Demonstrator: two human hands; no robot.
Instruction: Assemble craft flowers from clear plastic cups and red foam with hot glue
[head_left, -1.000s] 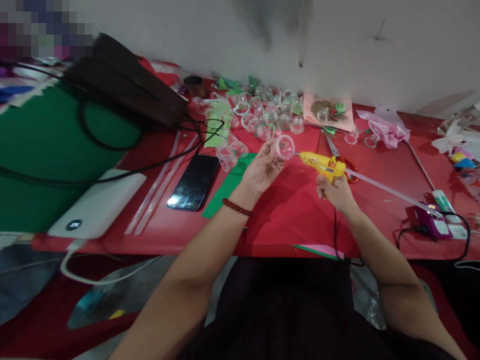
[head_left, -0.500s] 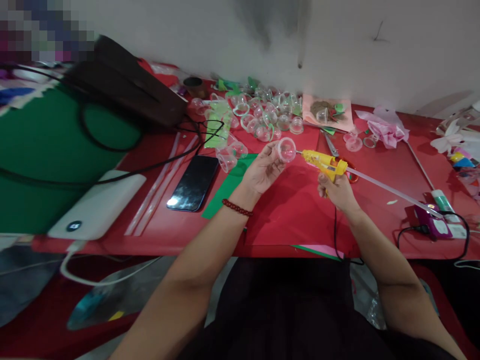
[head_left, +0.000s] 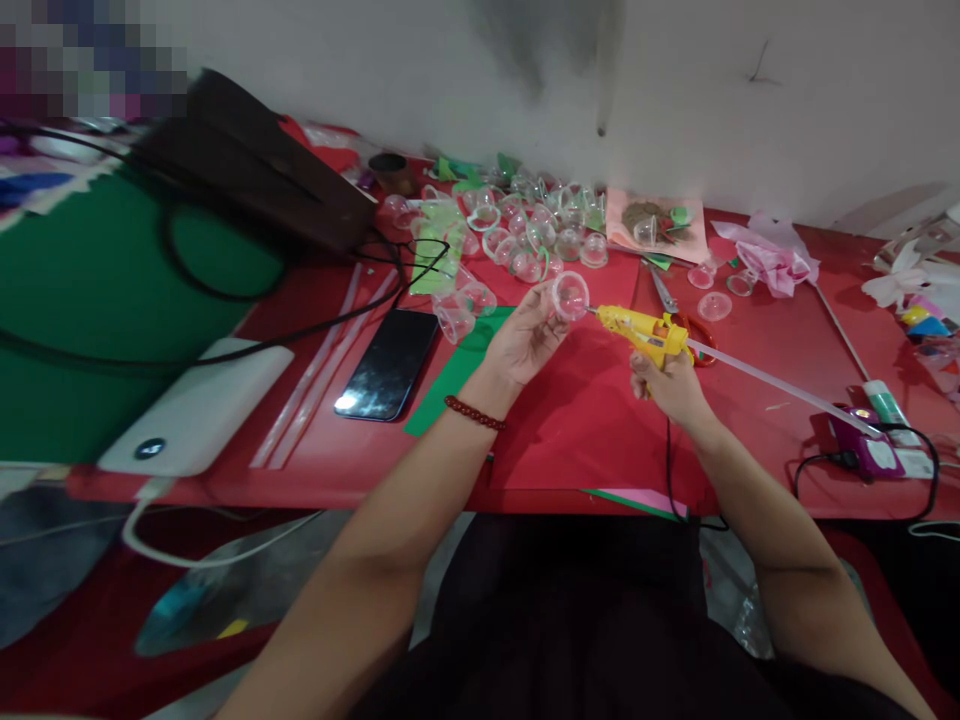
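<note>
My left hand (head_left: 526, 338) is closed on a small clear plastic cup (head_left: 571, 297), its round rim turned toward me. My right hand (head_left: 672, 386) grips a yellow glue gun (head_left: 643, 333) by its handle. The metal nozzle meets the right side of the cup's rim. A long translucent glue stick (head_left: 780, 384) runs out of the back of the gun toward the right. Beneath both hands lies a red paper sheet (head_left: 577, 430), with a green paper strip (head_left: 454, 375) by my left wrist.
Several clear cups (head_left: 541, 228) cluster near the wall. At left are a phone (head_left: 387, 365), a white power bank (head_left: 199, 410), spare glue sticks (head_left: 319, 375) and black cables. Scissors (head_left: 697, 338) lie behind the gun; a purple power adapter (head_left: 870, 450) sits at right.
The glue gun has shifted slightly left, its nozzle now at the cup's rim. The cup has turned a little in my left hand.
</note>
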